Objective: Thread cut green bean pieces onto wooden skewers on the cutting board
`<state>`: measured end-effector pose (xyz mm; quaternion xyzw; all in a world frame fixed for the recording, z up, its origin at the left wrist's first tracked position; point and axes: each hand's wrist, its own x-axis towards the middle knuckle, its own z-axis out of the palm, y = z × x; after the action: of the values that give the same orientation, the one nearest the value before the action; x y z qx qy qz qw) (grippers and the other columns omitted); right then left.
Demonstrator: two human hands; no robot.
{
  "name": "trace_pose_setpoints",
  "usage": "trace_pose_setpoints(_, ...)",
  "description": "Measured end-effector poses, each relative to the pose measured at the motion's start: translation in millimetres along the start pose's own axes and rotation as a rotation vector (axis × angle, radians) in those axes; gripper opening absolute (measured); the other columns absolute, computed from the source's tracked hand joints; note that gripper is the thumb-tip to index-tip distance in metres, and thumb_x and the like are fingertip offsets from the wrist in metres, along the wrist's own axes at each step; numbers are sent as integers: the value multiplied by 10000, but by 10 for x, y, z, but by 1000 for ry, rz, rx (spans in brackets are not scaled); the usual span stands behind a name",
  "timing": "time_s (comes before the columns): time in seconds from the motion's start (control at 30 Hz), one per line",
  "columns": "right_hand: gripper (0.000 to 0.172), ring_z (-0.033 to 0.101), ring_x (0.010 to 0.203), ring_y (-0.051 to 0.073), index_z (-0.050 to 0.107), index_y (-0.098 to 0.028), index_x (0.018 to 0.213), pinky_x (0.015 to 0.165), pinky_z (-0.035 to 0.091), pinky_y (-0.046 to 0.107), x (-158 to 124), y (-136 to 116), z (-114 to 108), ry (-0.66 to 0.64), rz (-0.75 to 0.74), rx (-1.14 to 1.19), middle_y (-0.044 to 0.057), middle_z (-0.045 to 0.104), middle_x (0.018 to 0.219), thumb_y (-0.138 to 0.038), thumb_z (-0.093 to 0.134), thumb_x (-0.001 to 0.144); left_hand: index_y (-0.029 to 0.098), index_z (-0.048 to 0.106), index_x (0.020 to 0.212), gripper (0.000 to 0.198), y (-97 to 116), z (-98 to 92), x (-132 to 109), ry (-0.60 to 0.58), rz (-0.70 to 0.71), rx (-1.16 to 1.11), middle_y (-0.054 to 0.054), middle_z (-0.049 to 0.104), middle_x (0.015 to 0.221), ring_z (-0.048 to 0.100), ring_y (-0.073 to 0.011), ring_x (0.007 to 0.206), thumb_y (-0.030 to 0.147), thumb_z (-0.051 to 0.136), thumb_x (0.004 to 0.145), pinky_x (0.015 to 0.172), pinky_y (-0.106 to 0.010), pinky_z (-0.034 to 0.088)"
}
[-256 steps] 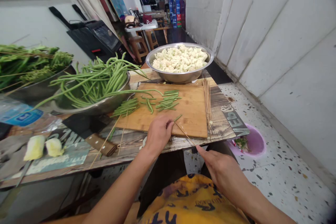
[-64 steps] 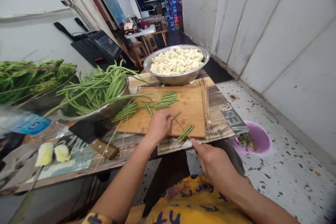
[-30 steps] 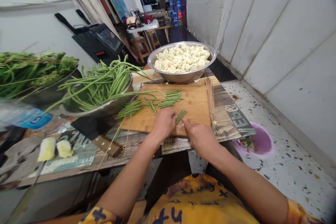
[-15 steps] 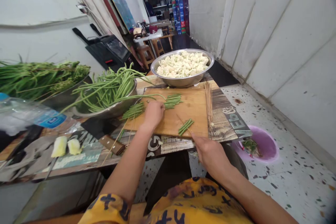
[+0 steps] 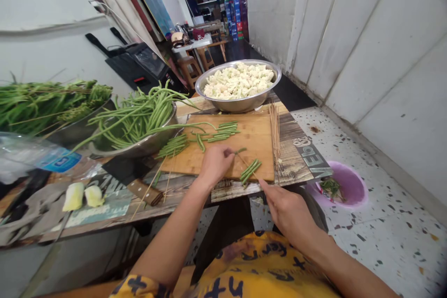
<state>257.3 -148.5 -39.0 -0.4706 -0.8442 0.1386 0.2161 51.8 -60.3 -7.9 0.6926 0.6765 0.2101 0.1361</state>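
My left hand (image 5: 214, 164) rests on the wooden cutting board (image 5: 258, 137), fingers pinched on a short green bean piece (image 5: 240, 150) at the tip of a thin bamboo skewer (image 5: 248, 168). My right hand (image 5: 286, 205) is closed on the skewer's near end, just off the table's front edge. Several bean pieces (image 5: 250, 170) are threaded side by side on the skewer. More cut bean pieces (image 5: 223, 131) lie in small piles at the board's far side, and another pile (image 5: 172, 145) lies at its left edge.
A steel bowl of long beans (image 5: 136, 116) stands left of the board, a bowl of cauliflower (image 5: 238, 81) behind it. Loose skewers (image 5: 275, 130) lie at the board's right edge. A cleaver (image 5: 132, 177) lies on the table. A purple basin (image 5: 344, 186) sits on the floor.
My left hand came back from the far bean piles with one piece to the skewer tip. The threaded skewer in my right hand stayed near the board's front edge.
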Motion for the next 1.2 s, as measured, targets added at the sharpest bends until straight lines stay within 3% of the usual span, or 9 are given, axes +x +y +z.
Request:
trace_pose_setpoints(0.23,427,664,812,212,520,-74,1257,741,536,338,24,-49,-22,-58,28,-4,145,690,894,-87,356,864,163,701,750,167,-31,9,18,8,-82,-70,-11,662,650,561,-131,600,248,568,696,554,-216,381)
trace_pose_setpoints(0.7,460,661,830,216,498,-54,1275,740,527,325,-21,-91,-109,-127,48,-10,153,683,887,-65,341,843,154,710,750,177,-23,13,24,18,-93,-67,-19,670,651,568,-134,596,240,574,676,543,-209,386)
trace_pose_setpoints(1.0,459,661,814,218,516,-57,1259,743,513,320,99,-193,-222,-209,100,-60,151,689,884,-41,363,827,165,711,746,178,13,-12,0,-74,-38,-82,0,649,606,539,-123,563,240,557,699,516,-212,352)
trace_pose_setpoints(1.2,467,655,763,190,515,-64,1259,722,505,279,60,-210,-295,-169,47,-74,126,690,826,-42,362,819,170,711,744,165,66,27,-46,-23,-105,-91,-9,665,633,555,-127,574,222,564,689,521,-212,359)
